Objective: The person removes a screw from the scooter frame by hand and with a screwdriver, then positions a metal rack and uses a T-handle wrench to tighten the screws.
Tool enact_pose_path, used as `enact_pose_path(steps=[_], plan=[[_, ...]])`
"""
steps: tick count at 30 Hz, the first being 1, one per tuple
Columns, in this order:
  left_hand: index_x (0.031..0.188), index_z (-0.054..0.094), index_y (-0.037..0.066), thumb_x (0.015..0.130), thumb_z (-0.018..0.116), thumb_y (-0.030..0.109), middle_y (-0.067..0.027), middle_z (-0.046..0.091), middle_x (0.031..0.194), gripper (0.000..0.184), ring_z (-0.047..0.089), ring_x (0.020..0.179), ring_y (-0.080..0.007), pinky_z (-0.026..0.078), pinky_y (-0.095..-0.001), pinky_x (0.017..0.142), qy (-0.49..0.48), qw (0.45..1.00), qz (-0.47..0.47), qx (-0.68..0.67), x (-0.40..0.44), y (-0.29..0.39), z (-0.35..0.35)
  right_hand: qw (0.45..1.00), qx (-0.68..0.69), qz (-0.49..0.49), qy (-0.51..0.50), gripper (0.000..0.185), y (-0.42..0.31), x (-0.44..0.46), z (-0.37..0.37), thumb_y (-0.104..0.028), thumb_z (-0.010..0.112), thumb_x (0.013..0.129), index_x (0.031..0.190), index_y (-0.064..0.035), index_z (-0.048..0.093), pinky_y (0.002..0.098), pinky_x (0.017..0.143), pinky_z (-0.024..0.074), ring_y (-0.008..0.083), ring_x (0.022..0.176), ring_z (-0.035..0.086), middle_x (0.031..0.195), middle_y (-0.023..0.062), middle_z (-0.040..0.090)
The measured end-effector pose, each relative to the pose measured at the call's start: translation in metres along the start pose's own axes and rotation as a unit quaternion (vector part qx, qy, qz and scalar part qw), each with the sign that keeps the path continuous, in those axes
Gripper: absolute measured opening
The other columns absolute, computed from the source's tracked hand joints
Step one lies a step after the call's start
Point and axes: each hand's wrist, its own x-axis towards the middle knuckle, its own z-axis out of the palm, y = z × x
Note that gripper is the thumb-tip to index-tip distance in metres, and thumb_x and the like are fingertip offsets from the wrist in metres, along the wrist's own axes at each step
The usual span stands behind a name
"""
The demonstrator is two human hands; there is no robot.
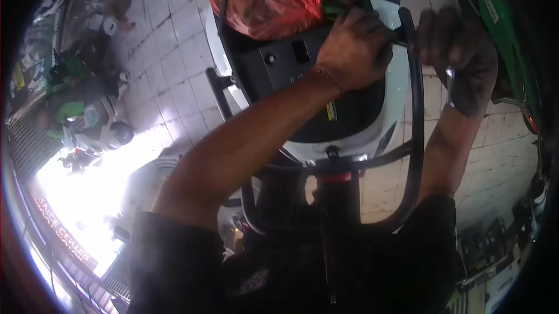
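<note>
Above the right edge of a scooter's dark open body [291,122], my left hand [355,49] has its fingers curled beside a black tubular frame [417,133]. A thin object shows between my two hands, but what my left hand grips is hidden. On the other side of the tube, my right hand [460,58] is closed around a shiny metal tool [450,84], whose end shows near the palm; its fingers are dark and blurred. A red plastic bag [268,2] lies in the front of the scooter body, with a black bar across it.
Several scooters [99,128] stand at the left near a bright opening. Green bodywork [503,34] borders the right side. The tubular frame loops round the scooter's rear, close to my torso. Pale tiles [169,40] cover the floor. Small dark items line the lower right.
</note>
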Motion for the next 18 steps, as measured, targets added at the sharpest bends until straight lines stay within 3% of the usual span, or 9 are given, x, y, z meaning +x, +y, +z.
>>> enact_pose_path(steps=[3, 4, 5, 6, 9, 12, 16, 17, 18], plan=[[0.085, 0.071, 0.012, 0.073, 0.068, 0.019, -0.0051, 0.068, 0.092, 0.015, 0.059, 0.099, -0.0273, 0.047, -0.0426, 0.090, 0.031, 0.999, 0.007, -0.006, -0.003, -0.002, 0.005, 0.987, -0.156, -0.047, 0.006, 0.034, -0.001, 0.001, 0.015, -0.005, 0.080, 0.073, 0.102, -0.0002, 0.063, 0.0294, 0.067, 0.0519, 0.0236, 0.087, 0.061, 0.094, 0.0145, 0.061], [0.086, 0.071, 0.012, 0.073, 0.068, 0.020, -0.0051, 0.068, 0.093, 0.016, 0.059, 0.099, -0.0271, 0.047, -0.0424, 0.090, 0.022, 1.000, 0.010, -0.001, -0.002, -0.003, 0.005, 0.895, -0.429, -0.078, 0.094, 0.028, 0.002, 0.007, 0.030, -0.003, 0.080, 0.075, 0.098, -0.0020, 0.064, 0.0248, 0.059, 0.0432, 0.0148, 0.074, 0.052, 0.088, 0.0067, 0.060], [0.086, 0.072, 0.012, 0.072, 0.068, 0.021, -0.0051, 0.068, 0.094, 0.016, 0.059, 0.099, -0.0268, 0.047, -0.0421, 0.090, 0.012, 1.000, 0.015, 0.005, -0.002, -0.003, 0.004, 0.720, -0.664, -0.103, 0.171, 0.021, 0.004, 0.010, 0.041, -0.001, 0.079, 0.078, 0.094, -0.0038, 0.065, 0.0201, 0.052, 0.0345, 0.0061, 0.060, 0.043, 0.082, -0.0010, 0.059], [0.086, 0.072, 0.012, 0.072, 0.069, 0.023, -0.0045, 0.069, 0.096, 0.018, 0.059, 0.102, -0.0263, 0.046, -0.0424, 0.092, -0.022, 1.000, 0.013, 0.017, -0.002, -0.004, 0.001, 0.783, -0.583, -0.129, 0.174, 0.023, 0.008, 0.010, 0.043, 0.008, 0.078, 0.074, 0.093, -0.0012, 0.068, 0.0156, 0.046, 0.0266, 0.0005, 0.053, 0.040, 0.079, -0.0008, 0.063], [0.088, 0.072, 0.012, 0.072, 0.069, 0.023, -0.0037, 0.069, 0.095, 0.019, 0.058, 0.105, -0.0257, 0.045, -0.0427, 0.094, 0.021, 1.000, 0.003, 0.022, -0.006, 0.005, -0.009, 0.949, -0.312, -0.019, -0.041, 0.019, -0.009, 0.014, 0.044, -0.002, 0.075, 0.079, 0.096, 0.0014, 0.067, 0.0253, 0.056, 0.0390, 0.0136, 0.069, 0.051, 0.083, 0.0079, 0.062], [0.088, 0.072, 0.013, 0.071, 0.069, 0.022, -0.0022, 0.069, 0.094, 0.019, 0.058, 0.105, -0.0255, 0.045, -0.0423, 0.095, 0.008, 0.999, 0.016, 0.047, -0.003, 0.002, -0.001, 0.994, -0.034, 0.077, -0.072, 0.023, -0.010, 0.005, 0.008, -0.008, 0.072, 0.081, 0.100, 0.0029, 0.066, 0.0324, 0.063, 0.0436, 0.0238, 0.083, 0.055, 0.089, 0.0135, 0.060], [0.089, 0.072, 0.015, 0.072, 0.068, 0.021, -0.0008, 0.069, 0.093, 0.018, 0.058, 0.102, -0.0248, 0.047, -0.0412, 0.091, 0.010, 0.999, 0.007, 0.036, -0.002, -0.003, 0.004, 0.975, -0.210, -0.046, 0.050, 0.021, -0.002, 0.011, 0.013, -0.010, 0.074, 0.083, 0.097, 0.0032, 0.065, 0.0351, 0.066, 0.0495, 0.0252, 0.086, 0.058, 0.087, 0.0109, 0.058], [0.089, 0.072, 0.015, 0.072, 0.068, 0.021, -0.0008, 0.069, 0.093, 0.018, 0.058, 0.102, -0.0248, 0.047, -0.0412, 0.091, 0.010, 0.999, 0.002, 0.036, -0.002, -0.003, 0.002, 0.866, -0.474, -0.128, 0.096, 0.024, -0.007, 0.020, 0.024, -0.012, 0.077, 0.081, 0.081, -0.0006, 0.057, 0.0330, 0.058, 0.0426, 0.0191, 0.070, 0.052, 0.074, 0.0063, 0.052], [0.089, 0.072, 0.015, 0.073, 0.068, 0.021, -0.0008, 0.069, 0.092, 0.017, 0.059, 0.101, -0.0245, 0.047, -0.0409, 0.090, 0.008, 0.999, 0.003, 0.037, -0.001, -0.003, 0.001, 0.677, -0.696, -0.200, 0.132, 0.036, -0.009, 0.026, 0.033, -0.015, 0.080, 0.080, 0.066, -0.0044, 0.048, 0.0308, 0.049, 0.0358, 0.0129, 0.055, 0.046, 0.060, 0.0016, 0.047]])
